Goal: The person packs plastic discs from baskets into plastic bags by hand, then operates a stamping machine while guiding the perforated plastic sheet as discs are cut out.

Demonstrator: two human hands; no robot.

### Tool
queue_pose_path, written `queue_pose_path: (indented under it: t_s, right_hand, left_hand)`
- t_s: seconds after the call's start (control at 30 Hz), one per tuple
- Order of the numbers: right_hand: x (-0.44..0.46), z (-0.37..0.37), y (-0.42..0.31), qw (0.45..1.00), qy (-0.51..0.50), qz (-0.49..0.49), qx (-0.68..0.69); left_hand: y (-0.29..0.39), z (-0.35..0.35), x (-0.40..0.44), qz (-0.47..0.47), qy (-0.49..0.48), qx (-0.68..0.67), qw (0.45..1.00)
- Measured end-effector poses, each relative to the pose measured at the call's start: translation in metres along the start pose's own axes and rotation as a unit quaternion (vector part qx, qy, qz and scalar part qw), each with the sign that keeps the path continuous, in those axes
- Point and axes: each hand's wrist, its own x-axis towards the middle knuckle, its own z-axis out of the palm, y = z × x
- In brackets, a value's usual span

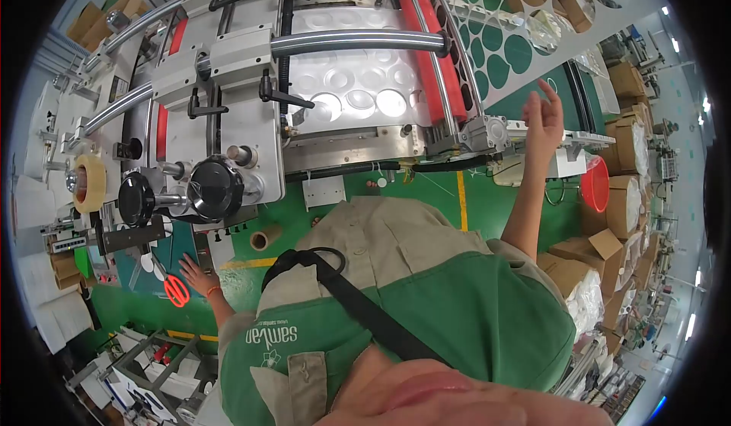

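My left hand [199, 276] lies with fingers spread on a dark teal work surface at the lower left. Beside it are scissors with red-orange handles [177, 290], not in its grasp. On the right, my right hand [543, 114] is raised with its index finger stretched out and other fingers partly bent; nothing shows in it. Above it, a pale sheet with rows of round holes [499, 38] extends from the machine over a green surface. Inside the machine, round cut shapes [359, 104] show on the shiny metal-looking bed.
The machine has steel rods [358, 41], a red roller [438, 60] and black knobs [215, 188]. A tape roll [90, 183] hangs at left. A cardboard tube [265, 238] lies on the green floor. Cardboard boxes [590, 255] and a red basket [595, 184] stand at right.
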Motion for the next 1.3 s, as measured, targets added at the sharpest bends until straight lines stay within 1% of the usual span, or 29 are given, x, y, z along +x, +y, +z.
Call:
queue_pose_path:
  t_s: [0.07, 0.1, 0.13, 0.17, 0.2, 0.27, 0.37, 0.4, 0.47, 0.5, 0.53, 0.6, 0.63, 0.67, 0.73, 0.77, 0.8, 0.87, 0.93, 1.0, 1.03, 1.07, 1.13, 1.2, 1.27, 1.3]
  right_hand:
    - [0.008, -0.001, 0.008, 0.986, -0.074, -0.005, -0.153]
    - [0.01, 0.003, 0.008, 0.978, -0.091, -0.001, -0.186]
    - [0.012, 0.005, 0.003, 0.978, -0.09, -0.001, -0.189]
    - [0.015, 0.007, -0.001, 0.948, -0.122, -0.024, -0.295]
    - [0.019, 0.009, -0.004, 0.904, -0.15, -0.046, -0.397]
    - [0.024, 0.01, 0.001, 0.894, -0.132, -0.069, -0.422]
    - [0.032, 0.008, 0.012, 0.837, -0.166, -0.077, -0.516]
    - [0.036, 0.007, 0.013, 0.836, -0.162, -0.083, -0.518]
    - [0.04, 0.004, 0.011, 0.84, -0.16, -0.156, -0.495]
    - [0.044, 0.002, 0.009, 0.83, -0.178, -0.145, -0.508]
    - [0.045, 0.001, 0.008, 0.83, -0.174, -0.142, -0.51]
    - [0.046, -0.001, 0.009, 0.817, -0.182, -0.182, -0.516]
    - [0.046, -0.003, 0.012, 0.814, -0.178, -0.195, -0.517]
    - [0.047, -0.001, 0.003, 0.813, -0.18, -0.196, -0.518]
    - [0.053, 0.003, -0.037, 0.858, -0.106, -0.18, -0.47]
    - [0.055, 0.005, -0.046, 0.85, -0.113, -0.187, -0.48]
    - [0.057, 0.003, -0.049, 0.851, -0.11, -0.189, -0.478]
    - [0.066, -0.001, -0.052, 0.834, -0.122, -0.176, -0.509]
    - [0.063, -0.001, -0.051, 0.837, -0.118, -0.183, -0.502]
    - [0.066, -0.001, -0.056, 0.852, -0.064, -0.173, -0.491]
    - [0.068, 0.002, -0.074, 0.882, -0.03, -0.187, -0.431]
    - [0.072, 0.004, -0.084, 0.882, -0.031, -0.186, -0.433]
    - [0.082, 0.008, -0.098, 0.857, -0.038, -0.224, -0.462]
    - [0.087, 0.005, -0.101, 0.855, -0.035, -0.212, -0.472]
    - [0.085, 0.003, -0.093, 0.845, -0.033, -0.24, -0.477]
    - [0.089, 0.001, -0.086, 0.855, -0.002, -0.277, -0.439]
  left_hand:
    - [-0.002, -0.003, 0.001, 0.013, -0.005, -0.008, 1.0]
    - [-0.002, -0.004, 0.001, 0.014, -0.004, -0.004, 1.0]
    - [-0.002, -0.004, 0.0, 0.014, -0.004, 0.0, 1.0]
    - [-0.001, -0.005, -0.002, 0.015, -0.004, -0.002, 1.0]
    - [0.001, -0.005, -0.003, 0.011, 0.006, -0.006, 1.0]
    - [0.003, -0.003, -0.001, 0.009, 0.015, -0.013, 1.0]
    - [0.004, 0.001, -0.002, -0.003, 0.042, 0.0, 0.999]
    - [0.006, 0.0, -0.003, -0.004, 0.044, -0.007, 0.999]
    - [0.003, -0.007, 0.0, -0.019, 0.027, 0.003, 0.999]
    - [0.0, -0.005, 0.002, -0.016, 0.036, 0.022, 0.999]
    - [-0.003, -0.002, 0.004, -0.012, 0.038, 0.022, 0.999]
    - [-0.004, 0.013, 0.005, -0.009, 0.086, 0.032, 0.996]
    - [-0.001, 0.026, 0.007, -0.028, 0.122, 0.026, 0.992]
    - [0.01, 0.022, 0.011, -0.029, 0.119, 0.025, 0.992]
    - [0.029, 0.008, 0.025, -0.139, 0.025, 0.065, 0.988]
    - [0.025, 0.015, 0.032, -0.147, 0.033, 0.065, 0.987]
    - [0.025, 0.01, 0.037, -0.148, 0.037, 0.063, 0.986]
    - [0.035, 0.002, 0.037, -0.162, 0.032, 0.081, 0.983]
    - [0.034, 0.013, 0.036, -0.163, 0.03, 0.062, 0.984]
    - [0.032, 0.025, 0.034, -0.157, 0.042, 0.059, 0.985]
    - [0.032, 0.025, 0.033, -0.156, 0.039, 0.059, 0.985]
    - [0.032, 0.02, 0.033, -0.154, 0.039, 0.056, 0.986]
    - [0.031, 0.008, 0.038, -0.152, 0.042, 0.05, 0.986]
    - [0.031, 0.005, 0.038, -0.156, 0.038, 0.044, 0.986]
    - [0.03, 0.017, 0.037, -0.154, 0.04, 0.047, 0.986]
    - [0.029, 0.022, 0.036, -0.153, 0.04, 0.048, 0.986]
